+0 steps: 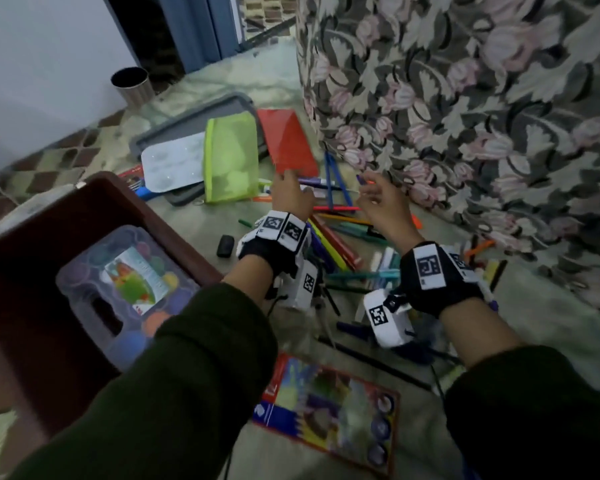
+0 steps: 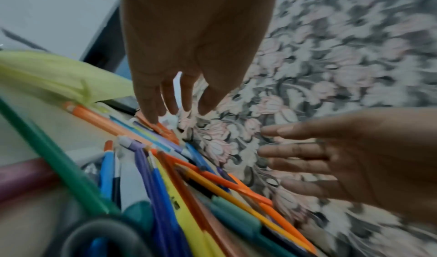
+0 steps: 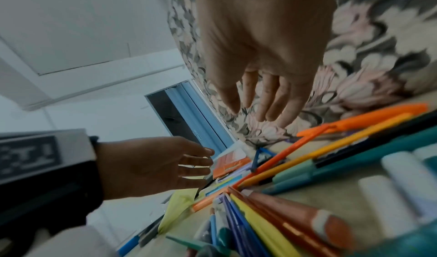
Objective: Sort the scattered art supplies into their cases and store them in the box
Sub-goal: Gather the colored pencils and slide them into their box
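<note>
Lying nearest the camera on the floor (image 1: 551, 344) is a colourful flat pencil packet (image 1: 329, 410), just beside the person's dark green sleeves (image 1: 194, 375). To the left stands a brown box (image 1: 21, 265) holding a clear plastic case of paints (image 1: 118, 289). Beyond the wrists spreads a heap of scattered pens and markers (image 1: 336, 244) — orange, blue, yellow, teal — with a small black eraser (image 1: 226, 245) just to its left. Both hands reach over that heap with fingers straight and spread, gripping nothing: the left hand (image 1: 290, 195) has its fingertips (image 2: 151, 117) down at an orange pen (image 2: 163, 128), while the right hand (image 1: 381, 202) hovers close beside it, palm turned toward the left. Farther on lie a lime-green mesh pouch (image 1: 231, 157), a red case (image 1: 286, 140) and a grey lid (image 1: 187, 126) under a pale sheet. A floral cloth (image 1: 465, 98) hangs at right — a metal cup (image 1: 132, 86) stands by the far wall.
</note>
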The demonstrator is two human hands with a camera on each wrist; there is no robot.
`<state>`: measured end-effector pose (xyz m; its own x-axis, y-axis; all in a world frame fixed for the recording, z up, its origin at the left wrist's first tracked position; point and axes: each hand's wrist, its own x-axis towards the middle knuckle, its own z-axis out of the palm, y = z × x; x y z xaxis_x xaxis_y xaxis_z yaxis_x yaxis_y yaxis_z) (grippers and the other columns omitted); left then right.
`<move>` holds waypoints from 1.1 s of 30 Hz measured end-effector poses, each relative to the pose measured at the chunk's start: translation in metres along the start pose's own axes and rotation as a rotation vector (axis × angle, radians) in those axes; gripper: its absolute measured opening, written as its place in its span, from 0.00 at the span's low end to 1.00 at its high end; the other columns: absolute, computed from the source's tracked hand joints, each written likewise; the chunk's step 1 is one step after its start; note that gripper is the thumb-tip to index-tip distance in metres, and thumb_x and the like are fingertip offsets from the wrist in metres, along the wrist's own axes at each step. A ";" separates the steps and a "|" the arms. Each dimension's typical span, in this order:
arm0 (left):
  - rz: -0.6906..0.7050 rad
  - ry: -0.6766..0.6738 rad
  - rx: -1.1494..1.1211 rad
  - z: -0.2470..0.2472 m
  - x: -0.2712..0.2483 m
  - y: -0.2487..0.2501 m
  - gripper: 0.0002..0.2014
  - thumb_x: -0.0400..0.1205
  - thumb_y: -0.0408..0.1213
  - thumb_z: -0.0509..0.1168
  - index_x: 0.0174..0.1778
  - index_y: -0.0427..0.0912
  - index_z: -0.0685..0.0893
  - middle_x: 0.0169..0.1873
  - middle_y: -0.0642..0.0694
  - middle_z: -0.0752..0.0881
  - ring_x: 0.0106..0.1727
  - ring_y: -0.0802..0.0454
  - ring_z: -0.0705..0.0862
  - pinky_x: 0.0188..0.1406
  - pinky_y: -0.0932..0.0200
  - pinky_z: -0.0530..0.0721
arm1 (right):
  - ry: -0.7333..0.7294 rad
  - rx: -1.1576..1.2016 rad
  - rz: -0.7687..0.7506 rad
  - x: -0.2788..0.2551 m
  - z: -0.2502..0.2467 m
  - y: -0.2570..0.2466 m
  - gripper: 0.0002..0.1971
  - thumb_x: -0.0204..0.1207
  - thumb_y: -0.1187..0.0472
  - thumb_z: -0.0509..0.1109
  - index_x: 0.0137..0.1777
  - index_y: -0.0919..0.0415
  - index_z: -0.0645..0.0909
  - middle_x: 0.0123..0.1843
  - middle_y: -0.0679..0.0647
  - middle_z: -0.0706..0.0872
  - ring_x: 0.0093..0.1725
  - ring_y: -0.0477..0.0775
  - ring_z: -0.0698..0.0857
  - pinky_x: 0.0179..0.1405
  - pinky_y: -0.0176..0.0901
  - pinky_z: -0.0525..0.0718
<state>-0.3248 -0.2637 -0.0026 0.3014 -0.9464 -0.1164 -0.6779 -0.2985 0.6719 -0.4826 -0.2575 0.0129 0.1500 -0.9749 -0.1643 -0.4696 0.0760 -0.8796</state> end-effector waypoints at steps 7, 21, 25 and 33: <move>-0.251 0.093 0.170 0.006 0.064 -0.016 0.28 0.85 0.46 0.55 0.73 0.28 0.60 0.73 0.32 0.67 0.73 0.36 0.66 0.72 0.49 0.61 | -0.177 -0.229 -0.085 0.072 0.038 -0.001 0.27 0.84 0.59 0.59 0.81 0.58 0.58 0.82 0.57 0.62 0.80 0.57 0.62 0.74 0.47 0.64; -0.227 0.106 -0.451 0.001 0.087 -0.008 0.24 0.73 0.35 0.71 0.65 0.36 0.73 0.57 0.36 0.84 0.48 0.43 0.86 0.39 0.57 0.84 | 0.035 -0.611 -0.241 0.095 0.067 0.014 0.26 0.78 0.47 0.65 0.75 0.49 0.68 0.72 0.57 0.73 0.71 0.66 0.64 0.63 0.60 0.66; -0.193 -0.001 -0.724 -0.012 0.070 0.022 0.37 0.73 0.26 0.68 0.77 0.41 0.61 0.60 0.27 0.80 0.51 0.35 0.86 0.36 0.52 0.85 | 0.233 -0.289 -0.358 0.077 0.054 -0.003 0.16 0.75 0.60 0.67 0.62 0.63 0.77 0.60 0.61 0.82 0.62 0.64 0.74 0.59 0.55 0.72; 0.170 -0.137 -0.162 -0.063 0.001 0.065 0.22 0.79 0.54 0.64 0.59 0.40 0.82 0.46 0.32 0.84 0.47 0.38 0.83 0.31 0.60 0.82 | 0.463 -0.030 -0.505 0.011 -0.011 -0.040 0.08 0.76 0.66 0.67 0.52 0.62 0.85 0.51 0.58 0.87 0.55 0.61 0.82 0.53 0.53 0.80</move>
<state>-0.3261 -0.2765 0.0864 0.0916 -0.9924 -0.0819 -0.5916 -0.1204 0.7972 -0.4716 -0.2734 0.0507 -0.0274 -0.8786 0.4768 -0.4651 -0.4110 -0.7841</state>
